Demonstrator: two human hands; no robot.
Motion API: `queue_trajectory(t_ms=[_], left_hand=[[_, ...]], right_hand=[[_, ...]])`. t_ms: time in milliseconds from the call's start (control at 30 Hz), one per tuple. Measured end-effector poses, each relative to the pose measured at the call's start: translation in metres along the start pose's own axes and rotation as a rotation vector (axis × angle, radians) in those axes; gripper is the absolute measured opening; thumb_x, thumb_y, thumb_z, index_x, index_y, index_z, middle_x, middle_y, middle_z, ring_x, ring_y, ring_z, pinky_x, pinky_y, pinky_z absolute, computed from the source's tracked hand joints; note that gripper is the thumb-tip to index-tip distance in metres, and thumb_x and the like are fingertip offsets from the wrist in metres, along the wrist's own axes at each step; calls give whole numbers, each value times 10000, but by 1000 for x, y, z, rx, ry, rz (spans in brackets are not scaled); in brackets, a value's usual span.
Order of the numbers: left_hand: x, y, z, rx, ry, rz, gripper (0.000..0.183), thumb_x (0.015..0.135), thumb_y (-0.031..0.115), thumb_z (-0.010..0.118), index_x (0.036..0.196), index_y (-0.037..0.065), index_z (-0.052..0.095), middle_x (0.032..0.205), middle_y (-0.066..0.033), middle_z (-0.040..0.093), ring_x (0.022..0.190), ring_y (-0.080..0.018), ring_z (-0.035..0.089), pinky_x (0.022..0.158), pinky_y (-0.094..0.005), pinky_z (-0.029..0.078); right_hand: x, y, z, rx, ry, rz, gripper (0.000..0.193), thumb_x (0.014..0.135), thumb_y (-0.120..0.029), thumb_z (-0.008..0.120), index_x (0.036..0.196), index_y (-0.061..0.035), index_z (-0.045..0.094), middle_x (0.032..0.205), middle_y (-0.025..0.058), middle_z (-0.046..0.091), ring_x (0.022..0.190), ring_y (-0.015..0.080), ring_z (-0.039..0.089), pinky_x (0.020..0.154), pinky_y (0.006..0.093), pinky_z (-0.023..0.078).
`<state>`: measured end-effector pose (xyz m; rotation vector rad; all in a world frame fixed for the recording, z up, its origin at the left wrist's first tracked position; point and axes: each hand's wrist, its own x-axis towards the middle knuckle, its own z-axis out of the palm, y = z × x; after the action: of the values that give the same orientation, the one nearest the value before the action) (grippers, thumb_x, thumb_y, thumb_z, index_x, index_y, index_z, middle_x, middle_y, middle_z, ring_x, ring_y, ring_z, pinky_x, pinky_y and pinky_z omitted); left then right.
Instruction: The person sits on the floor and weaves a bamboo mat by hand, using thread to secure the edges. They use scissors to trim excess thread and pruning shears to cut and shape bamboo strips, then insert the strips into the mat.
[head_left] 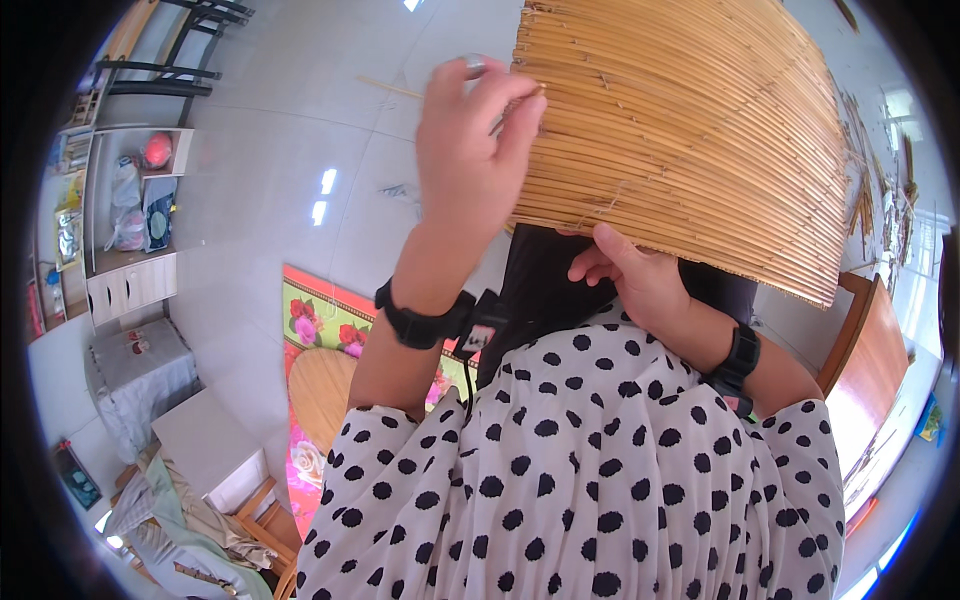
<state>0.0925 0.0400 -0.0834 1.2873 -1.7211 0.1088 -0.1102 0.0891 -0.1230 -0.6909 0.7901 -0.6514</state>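
A yellow-brown mat of thin reed stalks (680, 130), tied together with thread, lies tilted across my lap and reaches to the top of the view. At its left edge my left hand (475, 135) is closed, thumb and forefinger pinched together. A small yellowish tip shows at those fingertips, too small to name. My right hand (645, 285) grips the near edge of the mat, thumb at the edge and fingers curled below it. Loose thread (610, 203) lies on the mat near that thumb. A thin stalk (388, 87) shows left of my left hand; whether it touches the hand, I cannot tell.
Loose stalks (860, 195) are scattered on the tiled floor to the right, beside a wooden board (875, 350). On the left lie a flowered mat (335, 315) and a round wooden stool top (322, 395). Farther left stand shelves (135, 265) and a covered table (140, 350).
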Motion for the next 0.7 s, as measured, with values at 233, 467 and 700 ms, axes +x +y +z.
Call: queue_trajectory(t_ms=[233, 467, 700], left_hand=[[-9, 38, -81, -595, 12, -657, 78, 870, -7, 633, 948, -12, 628, 880, -61, 642, 702, -103, 610, 606, -230, 486], [-36, 53, -68, -718, -96, -903, 209, 833, -80, 643, 977, 2, 516, 895, -105, 648, 767, -170, 683, 603, -226, 537], [-40, 56, -55, -683, -72, -923, 189, 841, -55, 652, 946, 14, 510, 878, -116, 649, 721, -193, 692, 572, -221, 542]], right_hand=[[2, 0, 0, -26, 42, 9, 275, 951, -213, 585, 1153, -26, 578, 1076, 97, 662, 743, 186, 666, 619, 252, 509], [-2, 1, -2, 36, 43, 36, 284, 920, -205, 636, 1132, -20, 590, 1032, 80, 664, 750, 193, 680, 627, 251, 521], [0, -2, -1, 39, 50, 28, 246, 920, -182, 635, 1087, -4, 611, 976, 82, 660, 742, 193, 680, 625, 251, 527]])
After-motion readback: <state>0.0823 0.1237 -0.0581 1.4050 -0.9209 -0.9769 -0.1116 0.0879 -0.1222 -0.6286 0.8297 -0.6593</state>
